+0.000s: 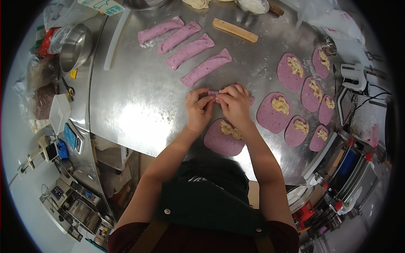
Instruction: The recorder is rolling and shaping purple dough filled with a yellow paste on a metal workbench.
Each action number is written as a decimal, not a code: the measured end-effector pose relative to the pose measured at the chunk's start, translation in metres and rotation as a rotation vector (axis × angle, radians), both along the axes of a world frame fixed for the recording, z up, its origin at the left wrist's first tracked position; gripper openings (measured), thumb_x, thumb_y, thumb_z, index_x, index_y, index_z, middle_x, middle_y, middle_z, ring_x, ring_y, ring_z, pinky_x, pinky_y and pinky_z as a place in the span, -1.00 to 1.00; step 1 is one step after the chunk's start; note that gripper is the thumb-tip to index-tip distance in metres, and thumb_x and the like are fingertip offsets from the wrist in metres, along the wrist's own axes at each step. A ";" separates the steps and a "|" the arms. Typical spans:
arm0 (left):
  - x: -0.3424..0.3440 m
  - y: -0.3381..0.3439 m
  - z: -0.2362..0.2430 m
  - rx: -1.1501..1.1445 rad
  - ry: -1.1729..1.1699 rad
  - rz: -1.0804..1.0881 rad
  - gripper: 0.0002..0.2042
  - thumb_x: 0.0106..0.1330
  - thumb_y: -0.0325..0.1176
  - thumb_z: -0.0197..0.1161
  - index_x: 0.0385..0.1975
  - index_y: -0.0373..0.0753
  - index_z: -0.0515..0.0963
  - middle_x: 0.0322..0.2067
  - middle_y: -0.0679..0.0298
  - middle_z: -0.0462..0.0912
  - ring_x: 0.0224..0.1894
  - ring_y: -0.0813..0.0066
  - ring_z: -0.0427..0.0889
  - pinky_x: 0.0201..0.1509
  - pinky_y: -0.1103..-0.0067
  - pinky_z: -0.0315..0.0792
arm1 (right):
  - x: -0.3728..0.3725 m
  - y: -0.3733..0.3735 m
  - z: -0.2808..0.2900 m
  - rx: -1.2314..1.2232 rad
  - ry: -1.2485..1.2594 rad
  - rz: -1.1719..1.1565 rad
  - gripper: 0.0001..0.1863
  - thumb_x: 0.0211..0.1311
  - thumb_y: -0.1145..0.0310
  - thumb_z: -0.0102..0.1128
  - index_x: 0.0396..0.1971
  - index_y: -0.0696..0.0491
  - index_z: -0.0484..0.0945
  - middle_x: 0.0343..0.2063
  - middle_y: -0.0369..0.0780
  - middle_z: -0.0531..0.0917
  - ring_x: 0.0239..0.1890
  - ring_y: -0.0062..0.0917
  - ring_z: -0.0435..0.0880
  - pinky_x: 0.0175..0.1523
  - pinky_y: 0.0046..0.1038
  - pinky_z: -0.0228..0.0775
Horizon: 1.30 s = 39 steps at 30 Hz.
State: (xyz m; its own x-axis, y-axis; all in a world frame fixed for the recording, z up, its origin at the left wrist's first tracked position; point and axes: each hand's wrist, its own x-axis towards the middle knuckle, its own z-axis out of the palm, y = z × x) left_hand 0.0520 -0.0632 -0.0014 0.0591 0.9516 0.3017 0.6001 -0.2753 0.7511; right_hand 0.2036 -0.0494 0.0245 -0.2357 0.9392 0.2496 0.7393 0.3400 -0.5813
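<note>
Between my two hands lies a pink dough roll (214, 92), mostly covered by my fingers, its right end showing past my right hand. My left hand (198, 110) pinches its left part with thumb and fingertips. My right hand (235, 104) is closed over its middle and right part, thumb toward the left hand. Just below my hands rests a flat pink dough piece (223, 141) with a lumpy pale-yellow filling (231, 130) along its upper edge. Beyond my hands, several finished-looking pink rolls lie side by side, the closest being a long roll (206, 67).
On the steel table (126, 92), several flat dough pieces with filling lie to the right, among them a large round (273, 116). A wooden stick (235, 30) lies at the far side, near a bowl of white powder (253, 6). Scissors (68, 88) and a metal bowl (76, 47) are at left.
</note>
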 end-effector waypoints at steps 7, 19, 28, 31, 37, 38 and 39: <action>0.003 0.005 0.006 0.026 -0.045 -0.025 -0.77 -0.05 -0.48 0.35 -0.33 -0.14 0.65 -0.07 0.18 0.51 -0.12 0.24 0.47 -0.03 0.41 0.28 | 0.017 -0.008 0.003 0.032 -0.012 -0.059 -0.80 -0.06 0.32 0.27 -0.37 0.01 0.64 -0.22 -0.33 0.56 -0.06 -0.43 0.47 0.20 -0.10 0.14; 0.009 0.011 0.002 0.020 -0.003 -0.101 -0.77 -0.04 -0.46 0.35 -0.32 -0.10 0.67 0.03 0.16 0.47 0.04 0.17 0.43 0.04 0.37 0.26 | 0.022 -0.013 -0.008 0.062 -0.015 -0.098 -0.79 -0.06 0.32 0.29 -0.35 -0.04 0.65 -0.19 -0.34 0.57 0.00 -0.40 0.46 0.23 -0.08 0.10; 0.016 0.019 0.008 0.072 0.083 -0.196 -0.80 -0.05 -0.46 0.35 -0.37 -0.13 0.66 0.03 0.20 0.46 0.07 0.14 0.41 0.14 0.30 0.19 | 0.031 -0.022 -0.008 0.052 -0.018 -0.182 -0.82 -0.09 0.31 0.33 -0.39 -0.08 0.68 -0.15 -0.35 0.58 0.04 -0.39 0.45 0.24 -0.03 0.08; 0.018 0.017 0.004 0.035 0.060 -0.196 -0.84 -0.05 -0.44 0.35 -0.42 -0.13 0.66 -0.02 0.23 0.49 0.08 0.14 0.40 0.17 0.27 0.15 | 0.030 -0.023 -0.015 0.067 0.032 -0.186 -0.85 -0.11 0.32 0.33 -0.44 -0.07 0.68 -0.16 -0.35 0.58 0.04 -0.39 0.45 0.23 -0.04 0.08; 0.020 0.017 0.010 0.031 0.051 -0.189 -0.84 -0.05 -0.42 0.34 -0.40 -0.13 0.66 0.01 0.23 0.48 0.09 0.15 0.39 0.18 0.25 0.15 | 0.034 -0.027 -0.009 0.073 0.052 -0.233 -0.83 -0.12 0.29 0.33 -0.43 -0.08 0.68 -0.12 -0.33 0.56 0.04 -0.36 0.44 0.25 -0.04 0.05; 0.022 0.018 0.013 0.062 0.069 -0.205 -0.83 -0.04 -0.41 0.34 -0.39 -0.12 0.67 0.02 0.23 0.48 0.09 0.16 0.39 0.18 0.23 0.14 | 0.035 -0.028 -0.007 0.059 0.038 -0.257 -0.82 -0.12 0.29 0.33 -0.42 -0.08 0.68 -0.11 -0.33 0.55 0.04 -0.35 0.44 0.25 -0.03 0.04; 0.024 0.019 0.015 0.061 0.069 -0.208 -0.83 -0.04 -0.41 0.34 -0.39 -0.12 0.67 0.02 0.23 0.48 0.09 0.16 0.39 0.18 0.23 0.14 | 0.037 -0.029 -0.008 0.057 0.039 -0.260 -0.82 -0.12 0.29 0.33 -0.42 -0.08 0.68 -0.11 -0.33 0.55 0.04 -0.35 0.44 0.25 -0.03 0.04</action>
